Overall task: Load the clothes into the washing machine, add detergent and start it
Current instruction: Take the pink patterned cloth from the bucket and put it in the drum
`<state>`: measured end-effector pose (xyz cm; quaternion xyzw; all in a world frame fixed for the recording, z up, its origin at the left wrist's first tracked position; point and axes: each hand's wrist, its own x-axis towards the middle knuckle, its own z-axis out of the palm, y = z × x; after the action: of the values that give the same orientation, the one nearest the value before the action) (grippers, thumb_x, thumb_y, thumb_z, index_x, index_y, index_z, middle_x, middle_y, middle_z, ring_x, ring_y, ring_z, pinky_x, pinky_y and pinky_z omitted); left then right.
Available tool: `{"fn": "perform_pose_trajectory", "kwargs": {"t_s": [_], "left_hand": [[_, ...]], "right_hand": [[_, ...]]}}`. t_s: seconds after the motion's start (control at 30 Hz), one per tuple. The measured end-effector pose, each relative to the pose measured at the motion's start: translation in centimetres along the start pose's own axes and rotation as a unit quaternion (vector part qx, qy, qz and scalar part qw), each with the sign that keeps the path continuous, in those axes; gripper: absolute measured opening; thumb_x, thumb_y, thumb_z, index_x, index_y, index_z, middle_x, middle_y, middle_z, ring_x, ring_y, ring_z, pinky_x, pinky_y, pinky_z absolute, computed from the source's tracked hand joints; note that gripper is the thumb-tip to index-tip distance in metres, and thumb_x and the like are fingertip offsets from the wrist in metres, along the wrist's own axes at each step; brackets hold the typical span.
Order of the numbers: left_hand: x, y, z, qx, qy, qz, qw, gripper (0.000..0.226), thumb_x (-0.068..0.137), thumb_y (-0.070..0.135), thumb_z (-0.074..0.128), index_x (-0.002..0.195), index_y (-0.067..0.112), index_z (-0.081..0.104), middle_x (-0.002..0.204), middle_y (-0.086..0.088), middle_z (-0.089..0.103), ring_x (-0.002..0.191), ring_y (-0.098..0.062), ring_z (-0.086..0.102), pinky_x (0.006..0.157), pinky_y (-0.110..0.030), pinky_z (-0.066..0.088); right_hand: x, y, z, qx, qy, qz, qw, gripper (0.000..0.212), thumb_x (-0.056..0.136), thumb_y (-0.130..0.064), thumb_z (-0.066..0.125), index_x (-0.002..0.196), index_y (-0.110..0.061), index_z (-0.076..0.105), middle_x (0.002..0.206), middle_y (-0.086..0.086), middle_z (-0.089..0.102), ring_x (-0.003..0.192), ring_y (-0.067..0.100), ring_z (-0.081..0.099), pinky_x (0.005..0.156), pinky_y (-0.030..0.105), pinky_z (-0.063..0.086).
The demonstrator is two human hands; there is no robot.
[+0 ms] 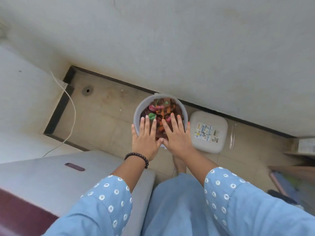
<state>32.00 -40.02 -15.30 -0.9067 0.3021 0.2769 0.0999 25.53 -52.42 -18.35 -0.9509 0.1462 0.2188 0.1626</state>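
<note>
**Clothes still in the bucket, nothing loaded yet**

Head view: A grey bucket [136,114] is seen on the tiled floor, close to the far wall, filled with brown patterned clothes [162,113] showing pink, green and orange patches. Both hands are stretched out over it with fingers straight and spread. The left hand [144,137] is placed over the bucket's left rim, the right hand [175,133] over its near right part; nothing is gripped by either, and whether the fingers actually touch the cloth cannot be told. The clothes lie directly beneath and just beyond the fingertips, so they are within immediate reach of a grasp.

The washing machine [76,176] is seen at the near left, its lid apparently closed. A pale square container [219,121] with a printed label stands just right of the bucket; whether it holds detergent cannot be told.

The task is judged to be at its very start: loading, adding detergent and starting the machine all remain to be done.
</note>
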Motion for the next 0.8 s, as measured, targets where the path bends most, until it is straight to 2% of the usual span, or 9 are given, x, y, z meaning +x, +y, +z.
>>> {"fn": "perform_pose_trajectory", "kwargs": {"t_s": [0.27,0.37,0.6,0.73,0.8], "left_hand": [[8.5,2.3,4.2,-0.004,-0.041,0.036,0.999,0.072,0.102,0.054,0.018,0.153,0.018,-0.017,0.163,-0.009,-0.016,0.15,-0.026,-0.016,0.12,-0.056,-0.002],[11.2,3.2,5.2,-0.011,-0.054,0.052,0.997,0.072,0.102,0.053,0.02,0.153,0.017,-0.017,0.163,-0.01,-0.018,0.15,-0.026,-0.017,0.12,-0.056,-0.005],[15.5,4.4,8.9,-0.05,-0.089,0.056,0.993,0.072,0.103,0.051,0.023,0.154,0.017,-0.015,0.163,-0.01,-0.017,0.15,-0.027,-0.018,0.117,-0.055,-0.008],[15.5,4.1,10.3,-0.055,-0.111,0.061,0.99,0.07,0.102,0.051,0.02,0.154,0.017,-0.015,0.163,-0.01,-0.016,0.15,-0.027,-0.016,0.118,-0.055,-0.006],[15.3,3.7,10.8,-0.054,-0.124,0.057,0.989,0.071,0.102,0.05,0.02,0.154,0.017,-0.015,0.163,-0.01,-0.015,0.15,-0.027,-0.015,0.118,-0.055,-0.006]], "right_hand": [[6.5,4.8,4.6,0.039,-0.081,0.074,0.993,0.077,0.099,-0.055,0.038,0.157,-0.022,-0.002,0.165,0.008,-0.01,0.151,0.027,-0.011,0.117,0.059,0.0],[8.6,6.4,6.0,0.039,-0.114,0.094,0.988,0.076,0.099,-0.053,0.036,0.157,-0.021,-0.001,0.164,0.009,-0.009,0.151,0.028,-0.011,0.118,0.058,0.0],[12.6,9.1,9.7,0.056,-0.247,0.153,0.955,0.065,0.1,-0.055,0.032,0.156,-0.031,0.01,0.163,0.013,-0.013,0.15,0.033,-0.014,0.118,0.06,0.002],[13.4,9.8,11.0,0.117,-0.296,0.204,0.926,0.062,0.1,-0.052,0.037,0.155,-0.032,0.017,0.164,0.009,-0.001,0.151,0.032,-0.009,0.117,0.061,0.009],[13.5,10.0,11.4,0.162,-0.309,0.206,0.914,0.056,0.1,-0.04,0.042,0.151,-0.026,0.028,0.16,0.005,0.017,0.15,0.031,0.002,0.116,0.061,0.015]]}}
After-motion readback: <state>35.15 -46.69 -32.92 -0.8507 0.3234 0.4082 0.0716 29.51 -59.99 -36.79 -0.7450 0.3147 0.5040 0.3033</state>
